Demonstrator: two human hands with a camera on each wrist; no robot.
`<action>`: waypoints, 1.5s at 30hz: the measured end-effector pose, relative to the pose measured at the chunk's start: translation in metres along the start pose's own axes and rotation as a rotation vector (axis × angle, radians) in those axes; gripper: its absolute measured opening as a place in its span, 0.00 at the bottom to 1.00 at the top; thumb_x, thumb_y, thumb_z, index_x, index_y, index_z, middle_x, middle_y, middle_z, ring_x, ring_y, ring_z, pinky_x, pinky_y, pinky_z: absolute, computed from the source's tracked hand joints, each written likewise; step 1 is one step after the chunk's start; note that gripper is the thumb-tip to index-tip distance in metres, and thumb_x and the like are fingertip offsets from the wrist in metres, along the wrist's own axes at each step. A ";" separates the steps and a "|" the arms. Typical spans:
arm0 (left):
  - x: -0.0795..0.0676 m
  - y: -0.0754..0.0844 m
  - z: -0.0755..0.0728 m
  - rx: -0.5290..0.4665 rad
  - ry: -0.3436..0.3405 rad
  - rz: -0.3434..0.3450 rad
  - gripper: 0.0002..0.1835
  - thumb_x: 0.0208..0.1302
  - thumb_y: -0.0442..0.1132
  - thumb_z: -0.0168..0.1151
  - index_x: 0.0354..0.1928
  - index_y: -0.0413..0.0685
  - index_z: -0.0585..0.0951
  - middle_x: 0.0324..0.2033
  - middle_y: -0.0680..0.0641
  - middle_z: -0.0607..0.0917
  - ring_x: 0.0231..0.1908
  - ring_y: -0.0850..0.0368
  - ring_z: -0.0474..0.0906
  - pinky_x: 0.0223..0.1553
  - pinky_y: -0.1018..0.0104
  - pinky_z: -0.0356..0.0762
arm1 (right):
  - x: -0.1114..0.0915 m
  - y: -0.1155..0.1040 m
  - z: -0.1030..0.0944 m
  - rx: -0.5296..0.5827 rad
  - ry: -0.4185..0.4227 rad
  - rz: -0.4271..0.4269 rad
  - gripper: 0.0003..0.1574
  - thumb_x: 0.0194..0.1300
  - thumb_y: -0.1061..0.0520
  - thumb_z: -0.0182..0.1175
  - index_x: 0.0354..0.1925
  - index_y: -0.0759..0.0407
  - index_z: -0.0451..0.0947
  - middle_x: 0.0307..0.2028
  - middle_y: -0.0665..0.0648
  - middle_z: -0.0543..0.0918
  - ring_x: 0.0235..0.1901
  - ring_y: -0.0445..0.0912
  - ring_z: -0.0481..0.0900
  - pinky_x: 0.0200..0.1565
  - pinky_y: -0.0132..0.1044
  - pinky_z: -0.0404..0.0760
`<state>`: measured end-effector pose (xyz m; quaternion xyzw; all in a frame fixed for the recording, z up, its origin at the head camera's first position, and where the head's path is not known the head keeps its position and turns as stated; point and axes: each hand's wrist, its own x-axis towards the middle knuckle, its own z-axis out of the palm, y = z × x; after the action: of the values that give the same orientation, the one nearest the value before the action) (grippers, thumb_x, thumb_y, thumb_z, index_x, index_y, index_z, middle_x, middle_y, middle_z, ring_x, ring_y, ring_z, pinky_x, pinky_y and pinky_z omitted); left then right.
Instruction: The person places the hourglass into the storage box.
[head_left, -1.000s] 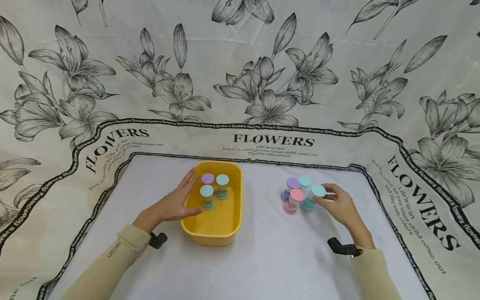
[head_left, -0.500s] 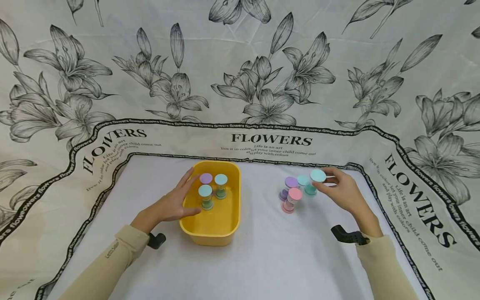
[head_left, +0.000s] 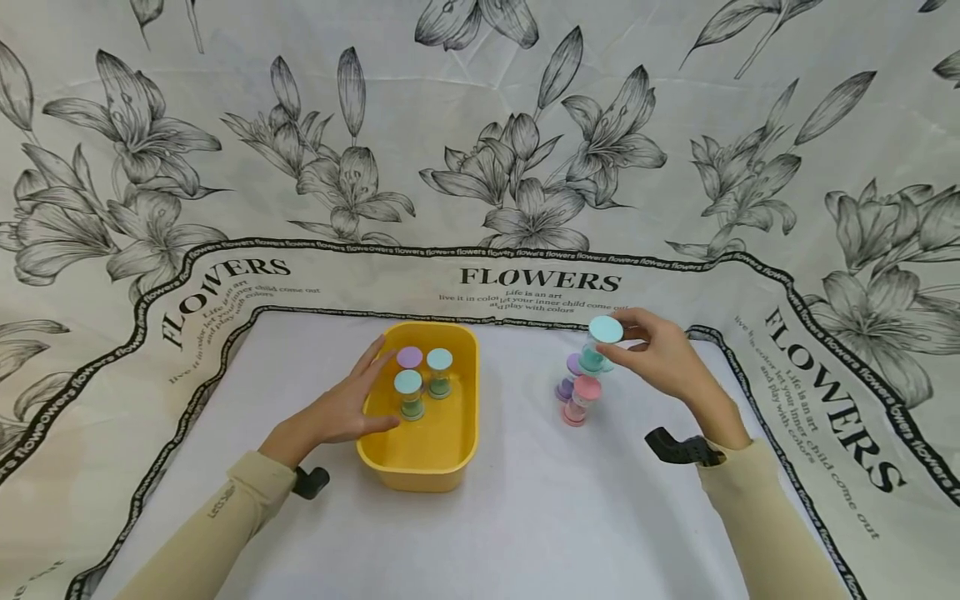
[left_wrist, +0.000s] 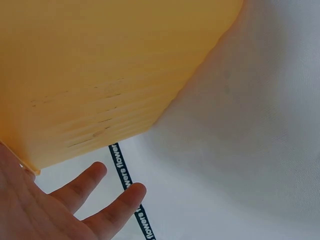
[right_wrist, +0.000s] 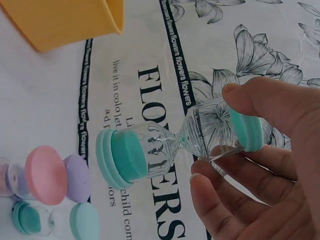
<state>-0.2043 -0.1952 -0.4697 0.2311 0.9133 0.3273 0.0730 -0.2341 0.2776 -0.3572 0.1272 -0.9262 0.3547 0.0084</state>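
As the head view shows the right grip (head_left: pixel 662 350) pinching an hourglass (head_left: pixel 602 338) above its neighbours (head_left: pixel 586 389), dipping could topple them. Left wrist: the spread left grip (left_wrist: pixel 47 215) might nudge the tub (left_wrist: pixel 115 60). Right wrist: pinching one end invites slipping.

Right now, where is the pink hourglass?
In the head view, the pink hourglass stands right of the yellow tub, just in front of a purple hourglass.

beige sleeves (head_left: pixel 772 517), black wrist pieces (head_left: pixel 684 448)
behind the bare fingers (left_wrist: pixel 117 210), one curved black piece juts from each cuff (head_left: pixel 262 477); farther back, small dark lettering (head_left: pixel 221 502) runs along the left sleeve (head_left: pixel 191 546).
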 end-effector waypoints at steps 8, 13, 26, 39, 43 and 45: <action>-0.002 0.000 -0.001 0.006 0.001 -0.005 0.59 0.60 0.67 0.66 0.83 0.51 0.48 0.83 0.46 0.33 0.78 0.30 0.50 0.66 0.25 0.65 | 0.011 -0.023 0.011 0.048 -0.029 -0.076 0.34 0.66 0.48 0.71 0.65 0.60 0.75 0.57 0.61 0.83 0.53 0.55 0.83 0.45 0.27 0.83; -0.002 0.000 -0.001 0.010 0.000 -0.011 0.59 0.60 0.67 0.66 0.83 0.50 0.48 0.83 0.46 0.33 0.78 0.30 0.51 0.65 0.25 0.66 | 0.017 -0.035 0.019 0.079 -0.040 -0.125 0.32 0.66 0.51 0.72 0.63 0.61 0.76 0.56 0.61 0.84 0.52 0.54 0.84 0.47 0.27 0.84; -0.003 0.001 -0.001 0.018 0.001 -0.017 0.59 0.60 0.67 0.66 0.83 0.51 0.48 0.83 0.46 0.34 0.77 0.30 0.54 0.65 0.26 0.67 | 0.035 -0.068 0.040 0.120 -0.118 -0.234 0.30 0.62 0.54 0.75 0.61 0.58 0.80 0.54 0.58 0.86 0.52 0.52 0.84 0.51 0.42 0.87; -0.001 0.004 -0.003 0.014 -0.010 -0.021 0.59 0.59 0.68 0.66 0.83 0.49 0.49 0.83 0.46 0.33 0.77 0.29 0.55 0.65 0.26 0.67 | 0.052 -0.106 0.069 0.149 -0.226 -0.304 0.31 0.61 0.53 0.75 0.60 0.58 0.79 0.53 0.57 0.85 0.50 0.51 0.85 0.52 0.47 0.87; -0.001 0.004 -0.004 0.015 -0.009 -0.023 0.58 0.60 0.64 0.68 0.83 0.49 0.49 0.83 0.46 0.33 0.77 0.29 0.55 0.65 0.26 0.67 | 0.057 -0.115 0.077 0.148 -0.279 -0.319 0.32 0.62 0.52 0.74 0.61 0.58 0.78 0.54 0.56 0.84 0.51 0.51 0.85 0.53 0.44 0.87; -0.001 0.004 -0.004 0.014 -0.007 -0.021 0.57 0.61 0.61 0.69 0.83 0.49 0.48 0.83 0.46 0.33 0.77 0.29 0.54 0.65 0.26 0.66 | 0.060 -0.119 0.082 0.143 -0.308 -0.326 0.32 0.62 0.52 0.74 0.62 0.59 0.78 0.55 0.56 0.84 0.52 0.51 0.85 0.53 0.42 0.87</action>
<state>-0.2035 -0.1949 -0.4644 0.2231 0.9177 0.3192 0.0781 -0.2578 0.1247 -0.3342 0.3281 -0.8562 0.3899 -0.0851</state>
